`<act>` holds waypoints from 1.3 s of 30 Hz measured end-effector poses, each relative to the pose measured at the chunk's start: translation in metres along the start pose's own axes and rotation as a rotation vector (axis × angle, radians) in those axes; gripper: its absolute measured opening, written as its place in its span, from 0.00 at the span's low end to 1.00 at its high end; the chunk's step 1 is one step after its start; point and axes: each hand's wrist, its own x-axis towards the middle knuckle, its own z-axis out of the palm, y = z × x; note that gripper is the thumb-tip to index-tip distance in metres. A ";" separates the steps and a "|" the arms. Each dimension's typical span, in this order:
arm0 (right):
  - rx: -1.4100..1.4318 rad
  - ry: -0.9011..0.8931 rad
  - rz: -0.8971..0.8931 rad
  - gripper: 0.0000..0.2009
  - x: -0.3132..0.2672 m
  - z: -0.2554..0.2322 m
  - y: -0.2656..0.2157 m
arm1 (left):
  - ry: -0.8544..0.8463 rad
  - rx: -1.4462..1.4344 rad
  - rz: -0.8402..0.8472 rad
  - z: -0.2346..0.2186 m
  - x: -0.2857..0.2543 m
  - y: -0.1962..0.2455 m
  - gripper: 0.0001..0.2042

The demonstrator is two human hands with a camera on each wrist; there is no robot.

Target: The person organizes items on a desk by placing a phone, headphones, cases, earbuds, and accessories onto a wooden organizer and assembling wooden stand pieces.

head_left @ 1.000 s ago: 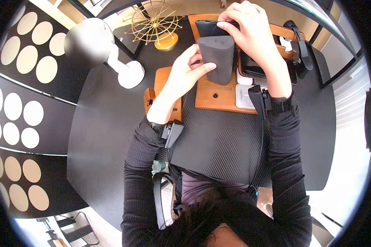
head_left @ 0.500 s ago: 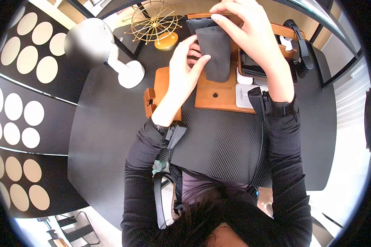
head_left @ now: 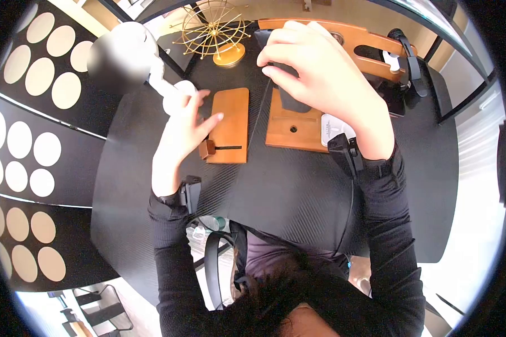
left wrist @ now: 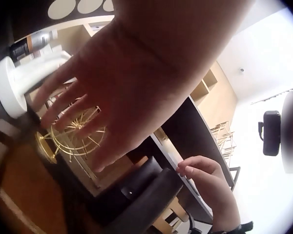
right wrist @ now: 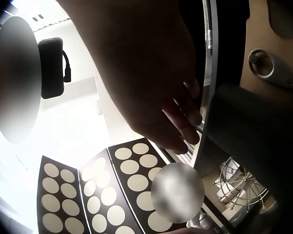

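Observation:
In the head view my left hand (head_left: 177, 135) hovers with fingers spread, left of the wooden board (head_left: 230, 118) with a slot and a small wooden block (head_left: 207, 149). Nothing is in it. My right hand (head_left: 323, 78) hangs over the wooden desk organizer (head_left: 281, 126), fingers loosely bent. Below and behind it stands a dark grey pouch (head_left: 292, 103), mostly covered by the hand. From the left wrist, the pouch (left wrist: 158, 197) shows apart from the right hand (left wrist: 212, 185). In the right wrist view, the right fingers are free beside the dark shape of the pouch (right wrist: 249, 117).
A gold Ferris wheel ornament (head_left: 229, 54) stands behind the board, with a white lamp (head_left: 132, 50) to its left. Black headphones (head_left: 414, 70) hang at the organizer's right end. A white charging pad (head_left: 333, 130) lies by the right wrist. Black shelf posts frame the desk.
The left hand has let go of the pouch and moved left, toward the body. My right hand has come down from the pouch's top edge and now covers most of it.

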 end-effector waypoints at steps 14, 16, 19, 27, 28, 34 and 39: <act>0.214 -0.537 -0.037 0.14 -0.050 0.107 -0.070 | -0.312 -0.297 -0.339 0.004 -0.041 -0.047 0.26; 0.208 -0.545 -0.078 0.16 -0.051 0.110 -0.077 | -0.301 -0.407 -0.362 0.002 -0.043 -0.051 0.23; 0.294 -0.461 0.082 0.21 -0.043 0.106 -0.081 | -0.327 -0.708 -0.328 -0.010 -0.040 -0.060 0.15; 0.297 -0.321 0.027 0.20 -0.031 0.100 -0.077 | -0.426 -1.300 -0.549 -0.008 -0.048 -0.044 0.14; 0.274 -0.323 0.025 0.19 -0.032 0.099 -0.078 | -0.429 -1.302 -0.544 -0.006 -0.047 -0.046 0.14; 0.389 -0.368 0.049 0.17 -0.041 0.092 -0.079 | -0.599 -1.036 -0.334 0.008 -0.043 -0.048 0.13; 0.476 -0.451 0.122 0.16 -0.043 0.089 -0.072 | -0.341 -0.940 -0.100 0.010 -0.043 -0.027 0.14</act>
